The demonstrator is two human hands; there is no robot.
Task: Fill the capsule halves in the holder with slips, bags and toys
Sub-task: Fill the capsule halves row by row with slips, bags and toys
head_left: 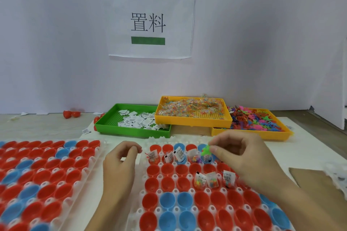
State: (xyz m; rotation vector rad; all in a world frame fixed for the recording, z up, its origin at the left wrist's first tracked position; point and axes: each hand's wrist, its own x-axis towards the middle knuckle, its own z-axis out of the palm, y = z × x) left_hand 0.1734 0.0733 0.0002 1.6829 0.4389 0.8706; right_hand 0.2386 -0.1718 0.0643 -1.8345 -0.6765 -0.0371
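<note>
Green toy (206,151) is being pinched by the right hand (244,157) just above a blue capsule half (206,158) in the holder (159,191), probably needing dropping in next, while the left hand (120,161) is hanging curled, holding nothing.

— In the holder (189,191)?
— Red and blue halves (167,199), upright, mostly empty. Slips (179,154) and bead bags (212,181) in far rows.
— Above its far row?
— Green toy (206,151).

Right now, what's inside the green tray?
The green tray holds a loose heap of white paper slips with black print. They cover part of its dotted floor. The yellow tray overlaps its right end, so whatever lies under there is hidden.
</note>
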